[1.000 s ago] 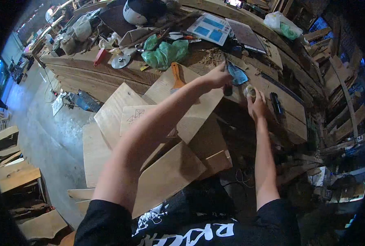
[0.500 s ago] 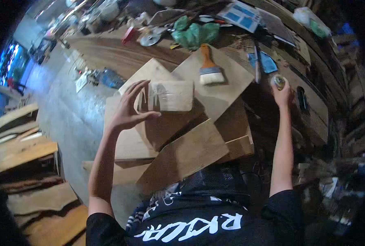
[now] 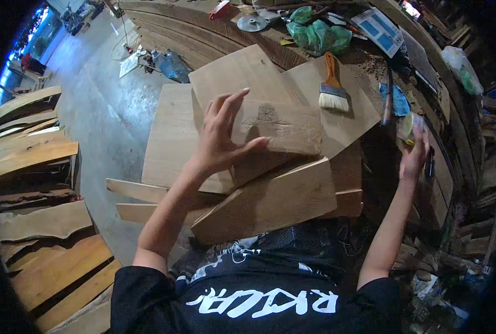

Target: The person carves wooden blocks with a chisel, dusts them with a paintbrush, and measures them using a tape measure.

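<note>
My left hand (image 3: 219, 131) is open, thumb and fingers spread around the left end of a small wooden board (image 3: 292, 129). Dark line drawings mark the board's upper face. It lies over larger pale boards (image 3: 234, 72), with another thick board (image 3: 276, 197) nearer my body. At the right, my right hand (image 3: 415, 158) is closed around a small clear-and-yellow container (image 3: 410, 128), blurred by motion. A wide paintbrush (image 3: 332, 96) with an orange handle and pale bristles rests on a board between the hands.
Beyond the brush are a green plastic bag (image 3: 317, 38), a metal disc (image 3: 252, 23) and a printed sheet (image 3: 377, 30). A blue cloth (image 3: 395, 100) and a long dark tool (image 3: 388, 97) lie near my right hand. Planks (image 3: 42, 222) are stacked at the left, by the concrete floor (image 3: 97, 111).
The camera view has shifted, so the bench things appear farther right. The container in my right hand has come slightly nearer my body. My left hand stays spread at the small board.
</note>
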Available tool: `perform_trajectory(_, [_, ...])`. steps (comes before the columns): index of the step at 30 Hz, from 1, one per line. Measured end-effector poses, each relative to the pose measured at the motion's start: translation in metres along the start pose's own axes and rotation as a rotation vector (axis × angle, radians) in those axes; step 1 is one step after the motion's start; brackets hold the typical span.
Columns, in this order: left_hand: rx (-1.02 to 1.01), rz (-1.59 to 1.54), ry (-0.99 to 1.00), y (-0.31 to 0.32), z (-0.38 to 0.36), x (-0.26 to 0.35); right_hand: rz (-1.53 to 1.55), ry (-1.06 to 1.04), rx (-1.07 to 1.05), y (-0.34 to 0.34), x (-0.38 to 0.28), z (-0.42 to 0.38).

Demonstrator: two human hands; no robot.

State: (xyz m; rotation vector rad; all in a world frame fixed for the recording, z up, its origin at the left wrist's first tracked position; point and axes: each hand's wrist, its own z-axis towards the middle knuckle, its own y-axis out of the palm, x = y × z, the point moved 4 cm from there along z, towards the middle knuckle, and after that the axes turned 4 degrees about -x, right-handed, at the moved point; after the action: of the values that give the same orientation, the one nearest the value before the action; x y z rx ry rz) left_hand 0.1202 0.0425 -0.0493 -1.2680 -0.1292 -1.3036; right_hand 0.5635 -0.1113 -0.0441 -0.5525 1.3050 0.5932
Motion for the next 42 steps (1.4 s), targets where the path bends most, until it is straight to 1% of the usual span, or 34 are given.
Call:
perform_trajectory(1, [0.032,0.03,-0.017,0.002,-0.003,0.003,0.104,-0.083,-0.15,0.022,-0.005,-0.006])
perform_trajectory(2, [0.066,0.06,-0.034,0.003,-0.006,0.006,0.164,-0.102,-0.233,0.051,-0.023,-0.021])
perform_trajectory(3, [0.089,0.113,-0.054,0.005,-0.008,0.01,0.255,-0.097,-0.343,0.071,-0.028,-0.03])
perform_trajectory(5, [0.131,0.22,-0.089,0.007,-0.012,0.017,0.216,-0.042,-0.505,0.111,-0.048,-0.049])
perform_trajectory(8, [0.209,0.277,-0.087,0.007,-0.016,0.023,0.221,-0.002,-0.602,0.152,-0.054,-0.073])
perform_trajectory(11, [0.302,0.287,-0.047,0.001,-0.024,0.027,0.249,0.051,-0.676,0.176,-0.057,-0.094])
perform_trajectory(14, [0.274,0.208,-0.114,-0.002,-0.034,0.043,0.276,0.178,-0.753,0.185,-0.061,-0.11])
perform_trajectory(15, [0.317,0.239,-0.045,-0.004,-0.033,0.053,0.326,0.213,-0.755,0.189,-0.062,-0.114])
perform_trajectory(18, [0.101,-0.208,-0.16,0.001,-0.036,0.061,0.485,0.318,-0.762,0.198,-0.066,-0.128])
perform_trajectory(19, [0.105,-0.302,-0.161,0.004,-0.034,0.065,0.514,0.31,-0.769,0.202,-0.074,-0.136])
perform_trajectory(21, [0.031,-0.552,-0.302,0.012,-0.036,0.065,0.575,0.295,-0.778,0.21,-0.091,-0.15])
perform_trajectory(22, [-0.01,-0.676,-0.369,0.015,-0.038,0.065,0.488,0.259,-0.83,0.212,-0.089,-0.151])
perform_trajectory(23, [0.015,-0.68,-0.397,0.014,-0.038,0.065,0.4,0.222,-0.877,0.214,-0.086,-0.152])
perform_trajectory(24, [0.04,-0.677,-0.366,0.012,-0.036,0.064,0.31,0.184,-0.919,0.215,-0.086,-0.153])
perform_trajectory(25, [0.064,-0.675,-0.336,0.01,-0.034,0.063,0.316,0.165,-0.885,0.217,-0.09,-0.158])
perform_trajectory(27, [0.038,-0.612,-0.404,0.006,-0.033,0.055,0.231,0.23,-0.914,0.216,-0.091,-0.155])
perform_trajectory(28, [-0.009,-0.702,-0.451,0.005,-0.035,0.052,0.19,0.266,-0.928,0.215,-0.089,-0.153])
perform_trajectory(29, [-0.057,-0.79,-0.5,0.004,-0.036,0.051,0.24,0.209,-0.89,0.215,-0.081,-0.15])
perform_trajectory(30, [-0.105,-0.878,-0.548,0.004,-0.037,0.052,0.185,0.221,-0.889,0.213,-0.083,-0.146])
perform_trajectory(32, [-0.017,-0.842,-0.513,-0.005,-0.033,0.051,0.075,0.246,-0.891,0.202,-0.087,-0.131])
perform_trajectory(33, [0.025,-0.808,-0.5,-0.011,-0.033,0.04,0.005,0.091,-0.889,0.197,-0.083,-0.116])
perform_trajectory(35, [0.1,-0.799,-0.474,-0.023,-0.031,0.011,0.074,0.027,-0.769,0.177,-0.058,-0.088])
perform_trajectory(36, [0.114,-0.731,-0.501,-0.028,-0.032,0.001,0.069,0.052,-0.661,0.165,-0.052,-0.073])
perform_trajectory(37, [0.094,-0.755,-0.532,-0.03,-0.036,-0.015,0.065,0.074,-0.554,0.154,-0.046,-0.059])
perform_trajectory(38, [0.074,-0.779,-0.564,-0.03,-0.041,-0.026,0.027,0.082,-0.494,0.146,-0.037,-0.048])
perform_trajectory(40, [0.017,-0.773,-0.699,-0.027,-0.045,-0.031,-0.047,0.096,-0.37,0.134,-0.018,-0.032])
perform_trajectory(41, [-0.014,-0.769,-0.769,-0.025,-0.048,-0.033,-0.042,0.096,-0.384,0.133,-0.008,-0.03])
perform_trajectory(42, [-0.03,-0.746,-0.759,-0.025,-0.047,-0.033,-0.037,0.097,-0.398,0.135,-0.003,-0.031])
